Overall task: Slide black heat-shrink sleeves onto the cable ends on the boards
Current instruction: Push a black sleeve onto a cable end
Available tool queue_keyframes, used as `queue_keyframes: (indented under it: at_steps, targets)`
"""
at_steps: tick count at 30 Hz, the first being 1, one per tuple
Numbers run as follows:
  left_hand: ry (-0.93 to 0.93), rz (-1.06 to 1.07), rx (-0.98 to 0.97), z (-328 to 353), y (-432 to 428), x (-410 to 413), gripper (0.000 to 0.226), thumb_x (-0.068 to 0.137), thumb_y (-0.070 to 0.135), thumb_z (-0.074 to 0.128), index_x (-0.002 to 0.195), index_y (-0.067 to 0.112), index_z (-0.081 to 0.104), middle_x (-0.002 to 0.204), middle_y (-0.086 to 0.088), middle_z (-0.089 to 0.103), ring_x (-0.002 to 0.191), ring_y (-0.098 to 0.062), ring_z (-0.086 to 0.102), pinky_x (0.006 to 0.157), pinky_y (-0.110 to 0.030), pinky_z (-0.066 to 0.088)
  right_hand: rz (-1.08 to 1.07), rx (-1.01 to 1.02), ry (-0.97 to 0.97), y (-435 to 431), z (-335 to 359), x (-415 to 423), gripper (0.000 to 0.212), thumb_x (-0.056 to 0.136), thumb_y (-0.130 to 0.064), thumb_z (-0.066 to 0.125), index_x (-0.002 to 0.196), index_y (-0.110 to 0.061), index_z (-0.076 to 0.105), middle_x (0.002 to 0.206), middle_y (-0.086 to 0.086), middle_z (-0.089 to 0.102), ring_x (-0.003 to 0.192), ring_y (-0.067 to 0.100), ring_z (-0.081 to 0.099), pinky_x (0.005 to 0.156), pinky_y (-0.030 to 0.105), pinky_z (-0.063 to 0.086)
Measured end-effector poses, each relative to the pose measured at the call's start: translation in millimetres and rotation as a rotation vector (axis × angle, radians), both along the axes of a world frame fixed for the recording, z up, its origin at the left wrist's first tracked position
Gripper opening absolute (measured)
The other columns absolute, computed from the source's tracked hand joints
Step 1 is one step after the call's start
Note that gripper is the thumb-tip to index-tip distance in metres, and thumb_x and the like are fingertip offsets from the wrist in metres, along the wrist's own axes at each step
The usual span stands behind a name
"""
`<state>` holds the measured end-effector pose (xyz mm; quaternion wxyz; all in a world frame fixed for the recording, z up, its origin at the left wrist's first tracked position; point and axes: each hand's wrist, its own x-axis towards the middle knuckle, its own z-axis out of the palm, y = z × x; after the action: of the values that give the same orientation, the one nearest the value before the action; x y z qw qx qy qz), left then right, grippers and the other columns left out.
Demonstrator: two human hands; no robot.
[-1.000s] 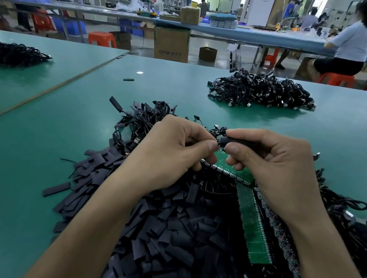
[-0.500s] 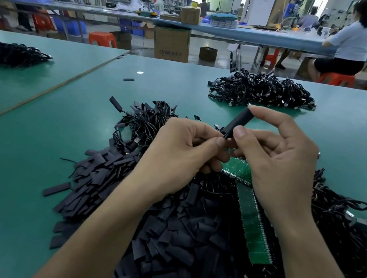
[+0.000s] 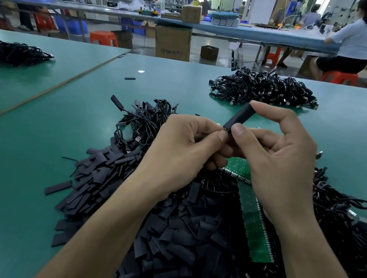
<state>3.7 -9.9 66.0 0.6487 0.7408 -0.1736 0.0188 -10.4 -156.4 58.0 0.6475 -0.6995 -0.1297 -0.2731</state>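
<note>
Black sleeve (image 3: 240, 118) is being pinched by the right hand (image 3: 279, 159): thumb at the lower mouth, index fingertip at the upper end, remaining fingers being kept curled underneath. It is being held up off the table (image 3: 46, 139), tilted, with the upper end pointing away and to the right and the lower mouth right at the left fingertips.

Left hand (image 3: 184, 147): fingers curled, thumb and index being pressed together on something at the sleeve mouth. Probably the cable end, but it is being hidden by the fingertips, so cannot tell.

Green boards (image 3: 253, 219) are lying directly beneath both hands, partly being buried by the loose sleeve pile (image 3: 171, 225).

Handling, judged only:
- Sleeve is being read as very light, thin-walled and soft. Loose ones in the pile are lying flat, so the bore is likely being closed by any hard squeeze.
- Light grip is being advised on the two creased edges near the mouth, so the bore is being rounded open rather than flattened.
- Surface looks matte, so slip is not being expected.
- Cable looks thin and limp. It is best being held close behind the tip, otherwise it is likely to buckle at the mouth.
- Joint at the board is being treated as fragile, so tugging on the cable is being ruled out.
</note>
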Motion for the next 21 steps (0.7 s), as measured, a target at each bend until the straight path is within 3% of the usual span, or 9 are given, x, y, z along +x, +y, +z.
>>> queue_keyframes:
  at_steps: [4,7,11,15,18,21]
  targets:
    - [0.024,-0.051,0.021,0,1,0,0.017,0.098,0.013,0.06,0.089,0.009,0.075,0.077,-0.006,0.076,0.063,-0.011,0.069,0.058,-0.018,0.054,0.004,-0.057,0.02,-3,0,1,0.042,0.093,-0.017,0.07,0.125,-0.039,0.056,0.079,-0.011,0.076,0.07,0.007,0.073,0.067,0.018,0.057]
    - [0.012,-0.051,0.064,-3,2,2,0.012,0.096,0.017,0.065,0.093,0.011,0.075,0.08,-0.004,0.077,0.072,-0.015,0.073,0.067,-0.024,0.06,-0.003,-0.026,0.055,-8,1,3,0.032,0.09,-0.015,0.073,0.113,-0.036,0.064,0.077,-0.008,0.076,0.067,0.006,0.071,0.063,0.016,0.053]
    - [0.03,-0.095,0.327,-8,9,9,0.018,0.083,0.033,0.079,0.098,0.027,0.072,0.091,0.009,0.075,0.082,-0.009,0.073,0.082,-0.032,0.06,-0.045,0.181,0.083,-16,3,4,0.023,0.09,-0.006,0.07,0.103,-0.024,0.063,0.079,0.001,0.076,0.065,0.014,0.071,0.057,0.02,0.052]
    - [-0.001,-0.043,0.44,-11,10,14,0.007,0.084,0.028,0.079,0.084,0.029,0.072,0.078,0.01,0.074,0.068,-0.002,0.066,0.071,-0.023,0.054,-0.07,0.257,0.108,-18,3,6,0.019,0.091,-0.005,0.07,0.099,-0.018,0.06,0.076,0.004,0.075,0.062,0.015,0.071,0.055,0.02,0.052]
    - [0.001,-0.106,0.434,-13,6,13,0.018,0.082,0.035,0.08,0.087,0.033,0.062,0.08,0.009,0.073,0.066,0.0,0.063,0.065,-0.016,0.048,-0.074,0.295,0.129,-13,1,6,0.018,0.09,-0.006,0.071,0.097,-0.017,0.059,0.074,0.006,0.075,0.061,0.017,0.071,0.055,0.021,0.052]
    - [0.029,-0.132,0.404,-16,4,12,0.031,0.078,0.038,0.083,0.094,0.037,0.057,0.087,0.009,0.073,0.072,-0.002,0.066,0.068,-0.018,0.049,-0.111,0.306,0.123,-12,2,6,0.018,0.091,-0.006,0.071,0.098,-0.017,0.058,0.073,0.005,0.075,0.062,0.018,0.071,0.057,0.022,0.053]
